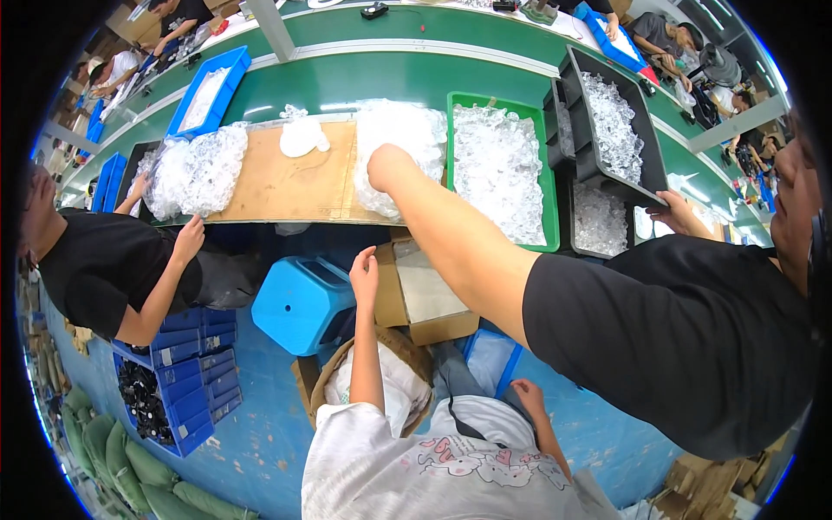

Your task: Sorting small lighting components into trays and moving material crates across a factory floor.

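cardboard box (425, 295) sits open on the blue floor below the bench (286, 186), just beside the blue stool (299, 303). your left hand (365, 276) rests on the box's near flap, fingers loose and spread, grasping nothing. your right hand (527, 397) hangs low by your knee, fingers half curled, empty. a co-worker's arm (451, 234) crosses above the box.

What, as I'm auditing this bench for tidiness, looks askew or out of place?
The black plastic tray of clear pieces at the right is steeply tilted instead of lying flat, leaning on the stacked black trays, with a co-worker's hand at its lower corner.
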Motion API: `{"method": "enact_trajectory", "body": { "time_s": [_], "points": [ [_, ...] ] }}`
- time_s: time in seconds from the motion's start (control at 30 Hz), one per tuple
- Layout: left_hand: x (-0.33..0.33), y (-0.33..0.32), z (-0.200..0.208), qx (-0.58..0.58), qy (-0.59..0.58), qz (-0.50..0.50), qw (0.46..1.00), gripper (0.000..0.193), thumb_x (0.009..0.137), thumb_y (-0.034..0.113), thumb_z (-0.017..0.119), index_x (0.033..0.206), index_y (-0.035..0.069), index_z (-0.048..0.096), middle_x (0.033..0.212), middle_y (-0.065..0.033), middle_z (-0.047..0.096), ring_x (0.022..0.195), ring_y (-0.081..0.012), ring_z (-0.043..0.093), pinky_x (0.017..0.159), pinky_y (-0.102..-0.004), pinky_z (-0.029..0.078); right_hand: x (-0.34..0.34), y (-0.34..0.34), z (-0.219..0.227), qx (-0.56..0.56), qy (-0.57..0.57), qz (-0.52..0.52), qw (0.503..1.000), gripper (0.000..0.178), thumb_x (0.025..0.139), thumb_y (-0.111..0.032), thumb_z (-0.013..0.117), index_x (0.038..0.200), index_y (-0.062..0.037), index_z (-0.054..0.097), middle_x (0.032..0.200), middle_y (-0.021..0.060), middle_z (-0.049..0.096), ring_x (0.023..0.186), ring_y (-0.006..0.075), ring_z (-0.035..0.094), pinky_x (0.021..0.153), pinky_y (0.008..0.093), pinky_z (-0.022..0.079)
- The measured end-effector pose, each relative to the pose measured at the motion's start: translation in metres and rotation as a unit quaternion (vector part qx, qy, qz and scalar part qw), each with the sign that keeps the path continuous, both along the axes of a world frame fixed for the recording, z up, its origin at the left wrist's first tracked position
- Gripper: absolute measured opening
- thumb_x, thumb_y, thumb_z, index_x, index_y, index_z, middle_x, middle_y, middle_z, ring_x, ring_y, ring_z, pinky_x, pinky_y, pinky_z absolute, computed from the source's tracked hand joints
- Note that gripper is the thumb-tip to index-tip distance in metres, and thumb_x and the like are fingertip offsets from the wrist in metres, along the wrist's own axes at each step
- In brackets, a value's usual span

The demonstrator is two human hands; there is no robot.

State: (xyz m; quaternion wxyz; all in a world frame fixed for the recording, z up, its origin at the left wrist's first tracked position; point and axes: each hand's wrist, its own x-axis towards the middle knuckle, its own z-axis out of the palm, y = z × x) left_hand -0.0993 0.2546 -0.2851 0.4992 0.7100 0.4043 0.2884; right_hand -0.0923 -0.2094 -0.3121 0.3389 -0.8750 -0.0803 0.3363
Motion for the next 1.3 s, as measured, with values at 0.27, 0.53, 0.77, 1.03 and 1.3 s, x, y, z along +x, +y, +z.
{"method": "enact_trajectory", "body": {
  "time_s": [0.27,0.53,0.77,1.03,1.3],
  "points": [
    [-0.002,0.003,-0.006,0.008,0.002,0.004,1.000,0.019,0.074,0.008,0.042,0.089,0.002,0.053,0.086,-0.0102,0.055,0.081,-0.0204,0.052,0.072,-0.0264,0.039,-0.004,0.005,0.006,0.039,0.025,-0.035,0.998,0.010,0.072,-0.011,0.051,0.078,-0.0043,0.056,0.068,0.0050,0.057,0.063,0.0101,0.053,0.057,0.0215,0.040],
    [0.000,0.003,-0.007,0.042,0.004,0.001,0.999,0.020,0.075,0.008,0.043,0.092,0.002,0.053,0.084,-0.0073,0.056,0.076,-0.0131,0.052,0.067,-0.0227,0.040,-0.006,0.005,0.008,-0.004,0.015,-0.013,1.000,0.010,0.072,-0.010,0.051,0.077,-0.0042,0.056,0.069,0.0055,0.057,0.063,0.0106,0.053,0.058,0.0215,0.040],
    [0.002,-0.002,-0.001,0.016,0.003,0.004,1.000,0.018,0.074,0.010,0.043,0.088,0.003,0.053,0.084,-0.0099,0.054,0.080,-0.0213,0.051,0.071,-0.0270,0.039,-0.003,0.007,0.006,-0.007,0.012,-0.013,1.000,0.010,0.072,-0.010,0.050,0.078,-0.0044,0.056,0.070,0.0050,0.057,0.063,0.0111,0.053,0.058,0.0219,0.041],
    [-0.001,-0.011,-0.003,0.015,0.003,0.008,1.000,0.017,0.074,0.009,0.042,0.087,0.004,0.053,0.083,-0.0102,0.054,0.079,-0.0224,0.051,0.070,-0.0271,0.039,-0.008,-0.008,-0.022,0.024,-0.075,0.003,0.997,0.010,0.072,-0.011,0.051,0.077,-0.0043,0.056,0.072,0.0052,0.057,0.067,0.0121,0.054,0.060,0.0226,0.041],
    [-0.025,-0.027,-0.022,-0.020,0.017,0.013,1.000,0.017,0.074,0.008,0.042,0.086,0.003,0.053,0.083,-0.0110,0.054,0.080,-0.0229,0.052,0.071,-0.0270,0.039,-0.009,-0.035,-0.082,-0.016,-0.181,0.074,0.981,0.012,0.071,-0.014,0.051,0.077,-0.0040,0.056,0.073,0.0060,0.058,0.066,0.0128,0.054,0.060,0.0234,0.041]
  ]
}}
